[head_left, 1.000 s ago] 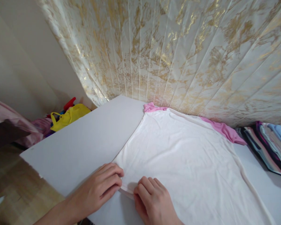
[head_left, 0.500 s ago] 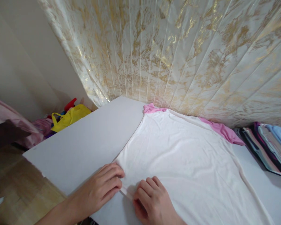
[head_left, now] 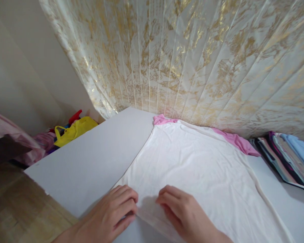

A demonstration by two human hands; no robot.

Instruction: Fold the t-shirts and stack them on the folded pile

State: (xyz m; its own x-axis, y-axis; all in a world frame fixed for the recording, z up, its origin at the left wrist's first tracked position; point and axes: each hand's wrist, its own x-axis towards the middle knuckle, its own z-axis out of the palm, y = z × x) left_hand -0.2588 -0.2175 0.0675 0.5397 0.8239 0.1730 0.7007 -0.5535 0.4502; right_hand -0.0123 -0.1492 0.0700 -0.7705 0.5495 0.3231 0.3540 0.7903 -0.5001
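A white T-shirt with pink sleeves lies spread on a white table, its sleeves toward the curtain. At its near left corner is my left hand, fingers curled and thumb bent in, pinching the hem; the fabric at the fingertips is partly hidden. My right hand is over the shirt just inside the near hem, casting a shadow on the cloth. Its fingers are loosely bent, and no lifted fabric shows between them. Slight wrinkles cross the shirt.
Folded clothes are stacked on the table at the right. A gold-patterned curtain hangs along the far edge. Beyond the white table's left edge lie a yellow bag and pink cloth. Wooden floor shows at lower left.
My right hand has moved right and slightly up, away from the hem. My left hand has shifted slightly down and right along the shirt's corner. The view has tilted a little.
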